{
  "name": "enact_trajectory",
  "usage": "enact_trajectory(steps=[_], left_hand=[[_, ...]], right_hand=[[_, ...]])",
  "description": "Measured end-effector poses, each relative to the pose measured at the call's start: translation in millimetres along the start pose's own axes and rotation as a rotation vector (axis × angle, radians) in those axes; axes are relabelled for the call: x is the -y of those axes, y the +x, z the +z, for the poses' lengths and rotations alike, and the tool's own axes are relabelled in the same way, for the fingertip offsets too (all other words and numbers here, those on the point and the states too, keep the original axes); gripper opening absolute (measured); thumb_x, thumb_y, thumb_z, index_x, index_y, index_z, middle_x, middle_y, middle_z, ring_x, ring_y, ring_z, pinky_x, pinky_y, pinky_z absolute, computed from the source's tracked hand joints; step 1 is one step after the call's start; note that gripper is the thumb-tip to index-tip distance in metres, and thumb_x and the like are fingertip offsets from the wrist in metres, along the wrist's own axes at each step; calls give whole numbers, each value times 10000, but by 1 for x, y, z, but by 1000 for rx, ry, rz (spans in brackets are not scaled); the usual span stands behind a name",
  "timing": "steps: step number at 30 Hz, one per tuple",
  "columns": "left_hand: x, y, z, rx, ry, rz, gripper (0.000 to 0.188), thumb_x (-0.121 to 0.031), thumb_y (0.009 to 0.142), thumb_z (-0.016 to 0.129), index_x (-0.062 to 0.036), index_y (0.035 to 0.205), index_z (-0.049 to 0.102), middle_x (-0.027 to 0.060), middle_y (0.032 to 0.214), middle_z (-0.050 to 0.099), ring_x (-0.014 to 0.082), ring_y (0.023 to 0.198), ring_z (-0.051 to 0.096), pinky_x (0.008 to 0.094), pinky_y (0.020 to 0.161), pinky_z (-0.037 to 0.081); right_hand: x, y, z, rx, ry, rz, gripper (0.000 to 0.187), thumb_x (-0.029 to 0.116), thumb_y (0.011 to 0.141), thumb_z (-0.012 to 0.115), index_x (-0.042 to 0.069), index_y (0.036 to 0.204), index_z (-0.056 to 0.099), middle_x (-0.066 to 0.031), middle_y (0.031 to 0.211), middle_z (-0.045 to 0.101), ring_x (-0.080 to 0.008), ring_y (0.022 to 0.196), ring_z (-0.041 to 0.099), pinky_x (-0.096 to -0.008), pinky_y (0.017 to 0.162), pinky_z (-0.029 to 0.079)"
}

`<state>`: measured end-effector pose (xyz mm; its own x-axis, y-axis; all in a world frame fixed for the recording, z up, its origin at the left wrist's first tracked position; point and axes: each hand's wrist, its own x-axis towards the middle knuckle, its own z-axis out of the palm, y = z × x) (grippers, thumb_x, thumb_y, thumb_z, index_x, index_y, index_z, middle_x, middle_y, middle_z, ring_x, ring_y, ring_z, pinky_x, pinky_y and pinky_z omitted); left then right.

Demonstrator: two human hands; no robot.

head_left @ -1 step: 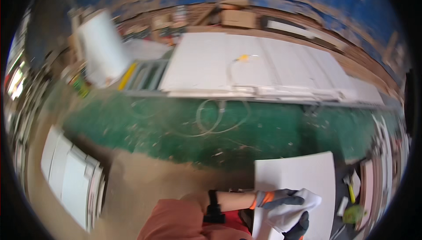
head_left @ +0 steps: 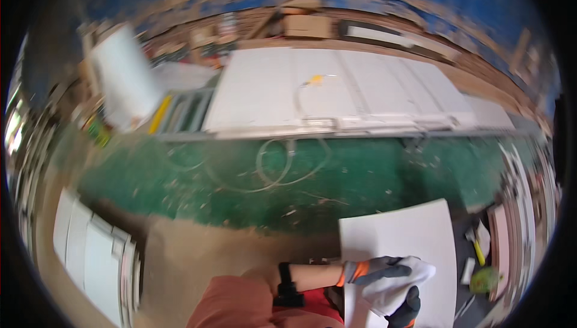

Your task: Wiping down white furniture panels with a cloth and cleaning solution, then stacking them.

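My left hand [head_left: 380, 269], in a grey work glove with an orange cuff, closes on a crumpled white cloth [head_left: 404, 278]. Close by, my right hand [head_left: 406, 310], gloved the same way, grips the cloth's lower edge; part of it is cut off at the bottom of the picture. Both hands are over a large flat white panel [head_left: 421, 226] at the lower right. Whether the cloth touches the panel is hard to tell. A black strap with a small box [head_left: 290, 295] sits around my left forearm.
White panels [head_left: 264, 93] cover a long bench at the back. Below it a pale hose [head_left: 273, 171] loops on the green floor. More white panels [head_left: 96, 256] are stacked at left. A yellow-handled tool [head_left: 479, 251] and a green item [head_left: 484, 280] lie right of my panel.
The whole view has swung slightly, so the bench appears farther left. My hands keep hold of the cloth, with little change in their grip.
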<state>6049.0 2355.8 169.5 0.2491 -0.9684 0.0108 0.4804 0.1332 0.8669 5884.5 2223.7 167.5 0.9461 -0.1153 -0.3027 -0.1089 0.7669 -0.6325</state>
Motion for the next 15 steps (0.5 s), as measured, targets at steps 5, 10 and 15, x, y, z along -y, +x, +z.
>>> enact_trajectory(steps=[5,10,15], left_hand=[[9,24,16,154,-98,0,486,-287,994,495,8,1375,437,82,1313,541,172,1209,502,286,1048,367],[40,43,27,388,-184,-147,439,-248,1037,368,-21,1412,396,46,1373,485,139,1244,461,271,1057,349],[-19,21,87,485,387,600,172,-117,809,504,-65,971,521,115,827,528,305,794,539,355,755,431]], right_hand=[[-6,-43,4,-176,-24,-283,771,419,880,606,-2,1446,296,-143,1424,436,-304,1329,403,-446,1091,333],[-31,-87,-6,-699,-508,-664,849,475,881,603,106,1517,179,-158,1495,337,-316,1384,330,-531,1089,292],[-69,-113,-4,-698,-478,-634,827,465,843,640,-9,1434,307,-127,1338,486,-255,1219,485,-374,1041,377]])
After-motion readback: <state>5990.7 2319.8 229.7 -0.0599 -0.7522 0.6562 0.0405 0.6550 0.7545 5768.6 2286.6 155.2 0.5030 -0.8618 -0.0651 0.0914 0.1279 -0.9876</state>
